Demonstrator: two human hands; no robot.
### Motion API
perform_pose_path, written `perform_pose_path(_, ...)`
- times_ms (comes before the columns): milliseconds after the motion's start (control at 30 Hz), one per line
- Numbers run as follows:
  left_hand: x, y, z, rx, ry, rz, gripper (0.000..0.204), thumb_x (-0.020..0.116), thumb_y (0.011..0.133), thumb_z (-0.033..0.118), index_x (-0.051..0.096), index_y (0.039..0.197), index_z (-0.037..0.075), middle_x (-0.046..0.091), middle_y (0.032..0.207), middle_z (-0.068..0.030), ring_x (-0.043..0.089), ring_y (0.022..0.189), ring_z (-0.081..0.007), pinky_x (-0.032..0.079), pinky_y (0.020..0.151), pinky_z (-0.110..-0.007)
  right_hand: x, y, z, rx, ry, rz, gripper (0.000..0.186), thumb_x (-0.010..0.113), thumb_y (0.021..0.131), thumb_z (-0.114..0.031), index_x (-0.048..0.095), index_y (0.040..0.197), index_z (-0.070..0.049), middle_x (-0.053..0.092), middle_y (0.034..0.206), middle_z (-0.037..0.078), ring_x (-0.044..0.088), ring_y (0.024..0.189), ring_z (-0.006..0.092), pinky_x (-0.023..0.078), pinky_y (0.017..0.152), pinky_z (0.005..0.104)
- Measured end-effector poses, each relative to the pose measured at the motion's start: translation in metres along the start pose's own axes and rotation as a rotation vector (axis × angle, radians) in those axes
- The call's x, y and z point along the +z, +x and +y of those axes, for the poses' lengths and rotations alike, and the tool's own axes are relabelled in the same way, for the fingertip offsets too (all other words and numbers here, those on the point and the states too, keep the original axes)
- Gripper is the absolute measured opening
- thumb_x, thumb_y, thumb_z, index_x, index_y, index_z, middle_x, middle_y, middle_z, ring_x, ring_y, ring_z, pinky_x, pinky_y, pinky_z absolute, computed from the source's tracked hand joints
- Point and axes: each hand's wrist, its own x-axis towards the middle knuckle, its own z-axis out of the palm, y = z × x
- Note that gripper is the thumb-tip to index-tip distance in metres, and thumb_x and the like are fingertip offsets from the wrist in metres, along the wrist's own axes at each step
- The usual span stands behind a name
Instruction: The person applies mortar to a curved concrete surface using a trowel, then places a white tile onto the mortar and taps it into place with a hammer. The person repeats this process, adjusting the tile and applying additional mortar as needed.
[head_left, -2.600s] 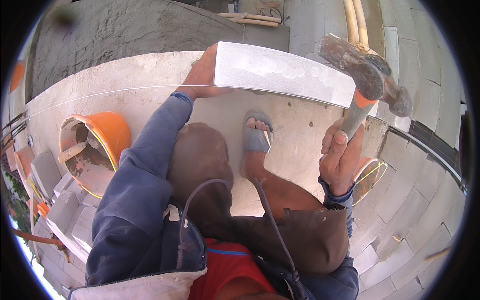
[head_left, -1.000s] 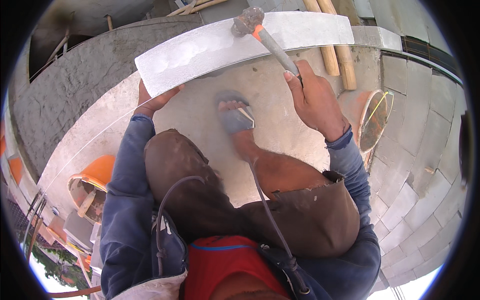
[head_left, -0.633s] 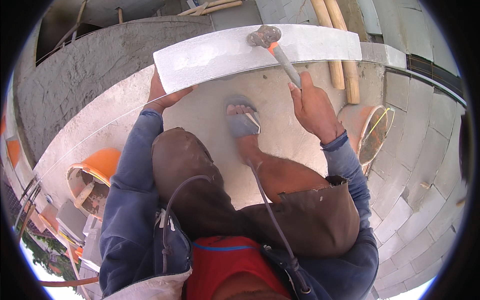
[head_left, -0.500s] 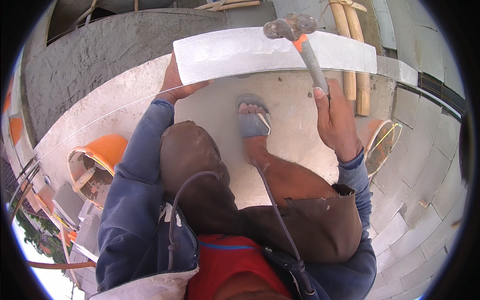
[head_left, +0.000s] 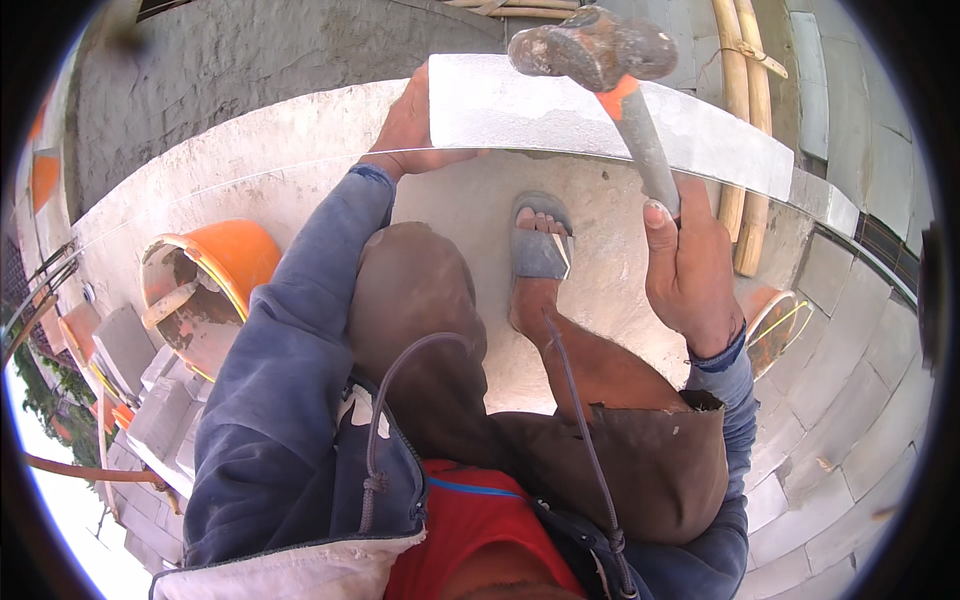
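A long white block (head_left: 480, 105) lies across the far side, in line with another block (head_left: 833, 205) past its right end. Around its left end my left hand (head_left: 408, 122) is wrapped, thumb along the near face, the other fingers partly hidden behind. My right hand (head_left: 690, 275) is closed round the grey handle of a hammer (head_left: 648, 150). The mortar-stained hammer head (head_left: 595, 48), with an orange band below it, is held up and overlaps the block's right half in view. A thin string (head_left: 270, 178) runs along the block's near edge.
An orange bucket (head_left: 245, 258) with mortar residue and a tool in it lies at left; another bucket (head_left: 768, 322) is at right beside a block wall (head_left: 840, 340). Bamboo poles (head_left: 733, 110) stand beyond the block. My sandalled foot (head_left: 542, 240) is below it.
The hammer head looks larger and nearer the camera, so it has been raised. The whole view has shifted slightly. My left hand keeps its hold on the block's end.
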Motion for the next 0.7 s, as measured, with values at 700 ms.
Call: perform_pose_path(700,-0.006,0.004,0.016,-0.038,-0.132,0.020,0.121,0.098,0.070,0.048,0.034,0.163,0.005,0.049,0.155,-0.0237,0.049,0.145,-0.0433,0.045,0.121,-0.050,0.037,0.037,0.010,-0.103,-0.215,-0.189,0.030,0.061,0.111,-0.021,0.052,0.127,0.003,0.066,0.074,0.024,0.068,0.070,0.0492,0.051,0.061,0.0539)
